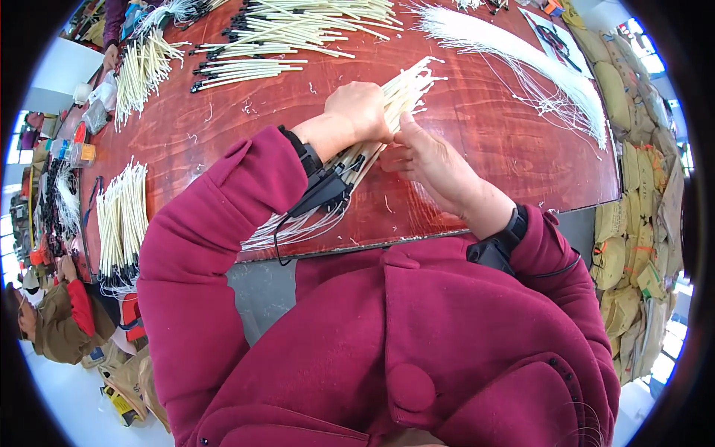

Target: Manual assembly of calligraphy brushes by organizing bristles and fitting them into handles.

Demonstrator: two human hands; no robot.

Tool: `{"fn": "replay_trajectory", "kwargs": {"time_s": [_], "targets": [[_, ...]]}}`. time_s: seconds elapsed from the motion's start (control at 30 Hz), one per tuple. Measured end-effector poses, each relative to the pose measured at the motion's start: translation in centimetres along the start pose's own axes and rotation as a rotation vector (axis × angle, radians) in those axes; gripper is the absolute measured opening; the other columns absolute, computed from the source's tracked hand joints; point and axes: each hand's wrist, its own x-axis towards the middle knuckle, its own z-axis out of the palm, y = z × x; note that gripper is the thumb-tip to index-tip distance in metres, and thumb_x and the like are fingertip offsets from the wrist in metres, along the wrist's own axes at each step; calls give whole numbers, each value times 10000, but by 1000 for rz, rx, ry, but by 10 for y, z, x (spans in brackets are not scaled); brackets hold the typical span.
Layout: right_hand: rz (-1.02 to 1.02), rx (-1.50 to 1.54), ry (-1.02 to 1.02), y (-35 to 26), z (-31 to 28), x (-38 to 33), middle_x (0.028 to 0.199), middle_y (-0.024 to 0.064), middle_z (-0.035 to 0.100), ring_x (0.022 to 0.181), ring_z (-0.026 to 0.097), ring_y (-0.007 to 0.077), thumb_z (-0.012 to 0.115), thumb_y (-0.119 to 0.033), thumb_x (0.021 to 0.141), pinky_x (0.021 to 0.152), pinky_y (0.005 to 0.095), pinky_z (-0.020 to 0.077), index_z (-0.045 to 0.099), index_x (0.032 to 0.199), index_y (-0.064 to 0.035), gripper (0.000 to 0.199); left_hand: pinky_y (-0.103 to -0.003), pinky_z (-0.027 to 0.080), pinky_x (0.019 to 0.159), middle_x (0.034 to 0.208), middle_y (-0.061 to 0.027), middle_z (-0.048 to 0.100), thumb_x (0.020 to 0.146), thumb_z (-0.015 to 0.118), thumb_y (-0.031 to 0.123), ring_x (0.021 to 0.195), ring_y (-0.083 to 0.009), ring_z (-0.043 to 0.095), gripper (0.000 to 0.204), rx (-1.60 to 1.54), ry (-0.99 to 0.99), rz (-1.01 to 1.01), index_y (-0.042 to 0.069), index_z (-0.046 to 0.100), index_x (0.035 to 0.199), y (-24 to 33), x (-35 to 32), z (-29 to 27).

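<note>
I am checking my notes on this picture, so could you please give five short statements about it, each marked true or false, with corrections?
1. The left hand grips a bundle of pale sticks. True.
2. The right hand holds scissors. False: it is partly open beside the bundle, with no scissors.
3. The table is blue. False: it is reddish brown.
4. Long white strands lie toward the table's right side. True.
5. The person's sleeves are green. False: they are purplish red.
</note>
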Motion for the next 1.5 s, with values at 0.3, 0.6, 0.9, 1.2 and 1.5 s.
{"fn": "replay_trajectory", "kwargs": {"time_s": [0.3, 0.6, 0.9, 1.2, 1.5], "targets": [[14, 222, -14, 19, 4, -3, 1229, 179, 665, 1100, 640, 275, 441, -438, 1092, 1002, 410, 476, 571, 1309, 35, 537, -389, 594, 798, 938, -188, 755, 590, 861, 420, 883, -297, 753, 585, -386, -203, -55, 4, 774, 992, -24, -10, 16], [-163, 84, 70, 49, 3, 7, 1075, 114, 711, 962, 674, 192, 444, -297, 1094, 898, 343, 525, 643, 1191, 38, 402, -367, 583, 765, 931, -222, 741, 603, 862, 387, 818, -297, 735, 626, -786, -336, -52, -38, 745, 1047, -24, -29, 21], [-245, -38, 214, 62, 8, 10, 906, 61, 685, 800, 625, 137, 446, -231, 1098, 761, 294, 516, 653, 993, 20, 342, -352, 569, 746, 916, -174, 736, 657, 837, 278, 824, -239, 717, 507, -658, -313, -104, -39, 744, 1041, -12, -33, 27], [-477, -236, 300, 75, 14, 16, 774, 28, 636, 697, 561, 99, 455, -203, 1102, 643, 283, 472, 628, 939, 5, 316, -363, 559, 725, 949, -164, 714, 692, 802, 168, 847, -245, 703, 502, -974, -285, -46, -45, 677, 1130, -13, -47, 30], [-421, -245, 304, 68, 26, 8, 747, 21, 617, 678, 541, 98, 438, -200, 1111, 603, 287, 450, 611, 949, 5, 313, -361, 560, 751, 976, -159, 694, 700, 778, 62, 876, -238, 692, 523, -1050, -298, -76, -43, 621, 1187, -12, -58, 18]]}}
